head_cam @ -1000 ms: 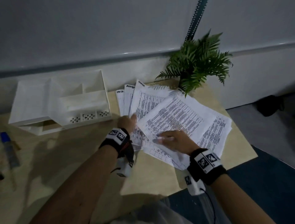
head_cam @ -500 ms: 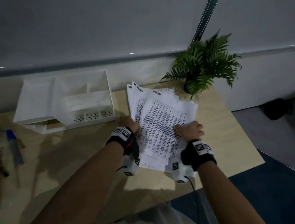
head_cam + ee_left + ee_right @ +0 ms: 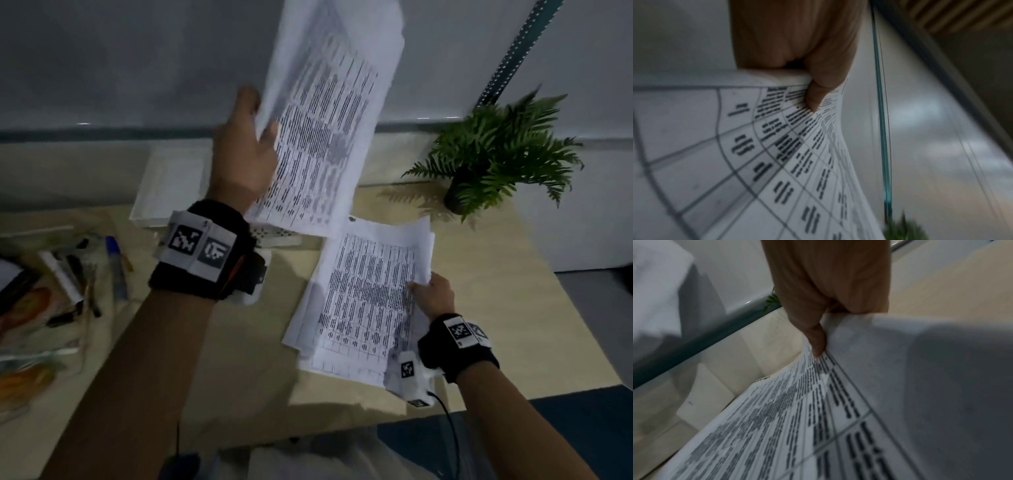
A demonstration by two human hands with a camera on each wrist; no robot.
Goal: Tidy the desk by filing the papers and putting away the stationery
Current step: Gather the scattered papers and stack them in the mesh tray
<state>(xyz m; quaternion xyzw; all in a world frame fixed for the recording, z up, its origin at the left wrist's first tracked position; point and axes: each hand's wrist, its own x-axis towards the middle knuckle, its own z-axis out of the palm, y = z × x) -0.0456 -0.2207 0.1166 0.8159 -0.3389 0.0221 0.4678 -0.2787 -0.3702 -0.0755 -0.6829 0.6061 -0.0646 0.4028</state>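
Two paper stacks [image 3: 329, 113], seemingly.

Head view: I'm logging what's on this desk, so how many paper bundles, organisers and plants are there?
Paper bundles: 2, a raised bundle in the left hand and a low bundle in the right hand
White organiser: 1
Potted fern: 1
Total: 4
The stationery pile is too blurred to count.

Printed sheets [image 3: 329, 130] raised upright, second sheaf [image 3: 370, 298] apparently flat on desk
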